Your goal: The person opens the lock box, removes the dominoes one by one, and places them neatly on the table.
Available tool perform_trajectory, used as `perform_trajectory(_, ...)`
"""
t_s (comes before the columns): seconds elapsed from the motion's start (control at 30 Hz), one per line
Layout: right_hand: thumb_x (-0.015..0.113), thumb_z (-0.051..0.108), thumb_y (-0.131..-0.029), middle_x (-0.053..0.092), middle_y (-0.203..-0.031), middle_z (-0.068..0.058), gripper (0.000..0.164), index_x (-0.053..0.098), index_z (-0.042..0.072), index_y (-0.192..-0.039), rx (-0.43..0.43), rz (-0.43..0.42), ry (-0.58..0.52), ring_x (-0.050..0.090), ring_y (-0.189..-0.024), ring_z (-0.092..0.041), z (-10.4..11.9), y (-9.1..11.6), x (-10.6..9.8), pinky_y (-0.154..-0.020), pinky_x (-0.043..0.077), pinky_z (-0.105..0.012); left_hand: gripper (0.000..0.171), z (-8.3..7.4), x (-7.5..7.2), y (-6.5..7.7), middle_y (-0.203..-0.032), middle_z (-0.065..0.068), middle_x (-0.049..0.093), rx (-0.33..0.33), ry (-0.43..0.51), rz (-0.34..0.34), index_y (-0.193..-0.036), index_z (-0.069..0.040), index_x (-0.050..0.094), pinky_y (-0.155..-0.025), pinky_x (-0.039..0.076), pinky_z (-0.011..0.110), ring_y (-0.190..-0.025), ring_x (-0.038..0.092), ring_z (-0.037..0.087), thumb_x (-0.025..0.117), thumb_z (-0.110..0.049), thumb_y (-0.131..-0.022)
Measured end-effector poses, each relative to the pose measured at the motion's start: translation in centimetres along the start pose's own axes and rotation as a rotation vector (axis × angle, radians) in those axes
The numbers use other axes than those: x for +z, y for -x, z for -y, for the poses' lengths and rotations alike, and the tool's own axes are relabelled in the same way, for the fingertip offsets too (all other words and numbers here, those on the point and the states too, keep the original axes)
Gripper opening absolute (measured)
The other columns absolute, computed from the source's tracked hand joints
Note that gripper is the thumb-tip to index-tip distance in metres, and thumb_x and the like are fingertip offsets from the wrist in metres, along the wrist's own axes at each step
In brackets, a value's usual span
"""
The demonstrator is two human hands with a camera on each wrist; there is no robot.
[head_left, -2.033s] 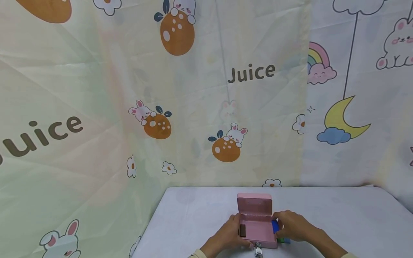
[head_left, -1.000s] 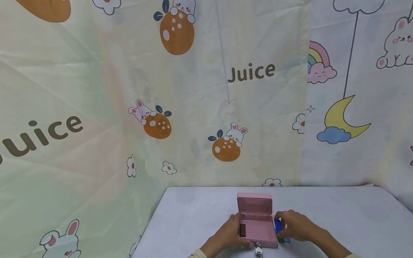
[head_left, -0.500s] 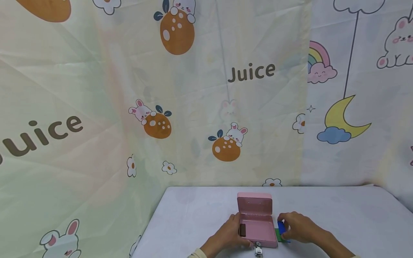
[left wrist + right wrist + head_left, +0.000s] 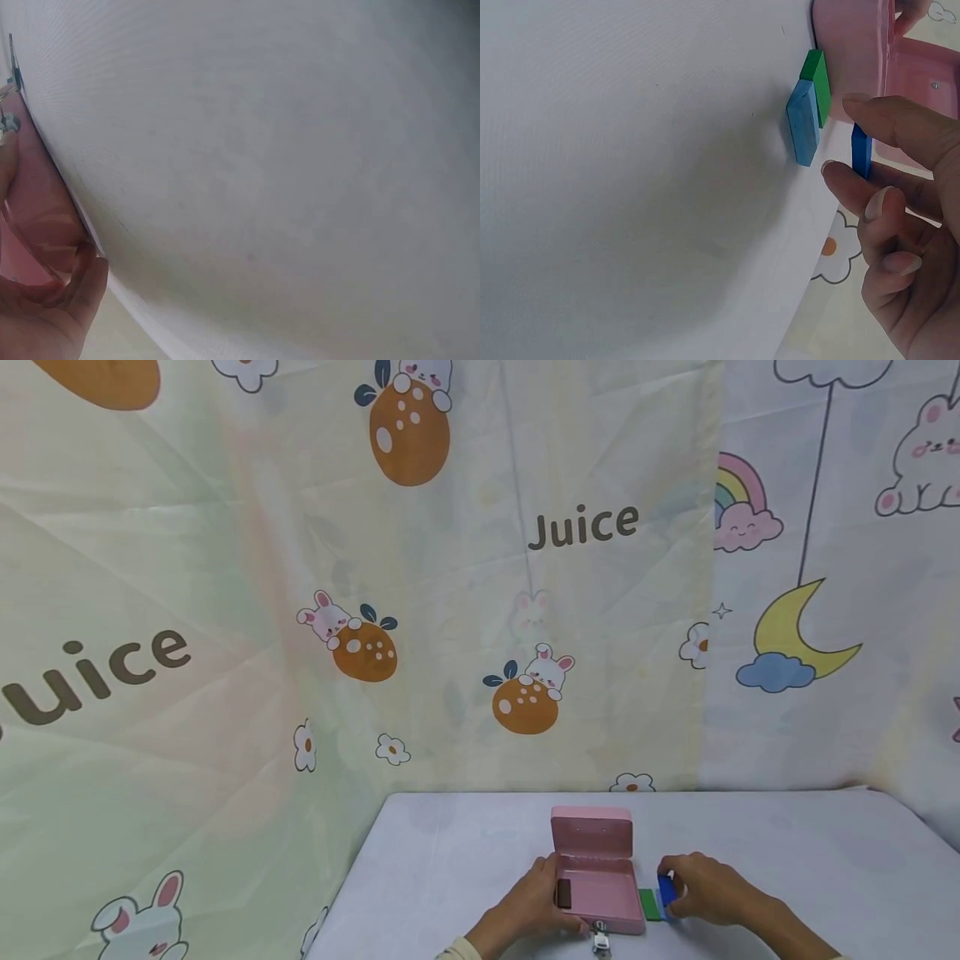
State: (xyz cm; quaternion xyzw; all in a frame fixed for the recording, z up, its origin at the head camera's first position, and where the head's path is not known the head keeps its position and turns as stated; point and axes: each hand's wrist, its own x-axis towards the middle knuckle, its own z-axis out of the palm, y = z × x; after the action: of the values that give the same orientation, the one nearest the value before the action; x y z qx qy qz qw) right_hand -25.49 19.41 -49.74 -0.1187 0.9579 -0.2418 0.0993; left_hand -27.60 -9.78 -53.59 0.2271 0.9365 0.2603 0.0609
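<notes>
A pink hinged box (image 4: 604,893) stands with its lid raised on the white table. My left hand (image 4: 534,897) grips its left side, the thumb along the front wall. A dark brown block (image 4: 564,893) lies inside, against the left wall. To the right of the box, my right hand (image 4: 708,890) pinches a dark blue block (image 4: 666,893) between thumb and fingers. The right wrist view shows that block (image 4: 861,152) held off the table. A green block (image 4: 817,84) and a light blue block (image 4: 803,124) lie side by side near the box.
A metal clasp with what looks like keys (image 4: 601,939) hangs at the box's front. The white tabletop (image 4: 465,835) ends at a printed cloth backdrop (image 4: 450,693) behind and to the left.
My right hand has moved right, carrying the dark blue block from the box's right edge to over the light blue block. The green block now shows. My left hand stays on the box.
</notes>
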Motion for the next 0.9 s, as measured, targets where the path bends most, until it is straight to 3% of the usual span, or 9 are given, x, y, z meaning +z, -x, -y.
perform_trajectory(0.9,0.088,0.020,-0.074,0.061,-0.080,0.000,0.040,0.068,0.010,-0.107,0.036,0.031,0.001,0.054,-0.074,-0.018,-1.2,0.2,0.3,-0.072,0.053,-0.038,0.103,-0.4,-0.4,0.4,-0.116,-0.005,0.056,0.003,0.006,0.000,-0.149,-0.019,0.039,-0.095,0.051,0.030,-0.096,0.050,0.001,0.091,-0.050,-0.065)
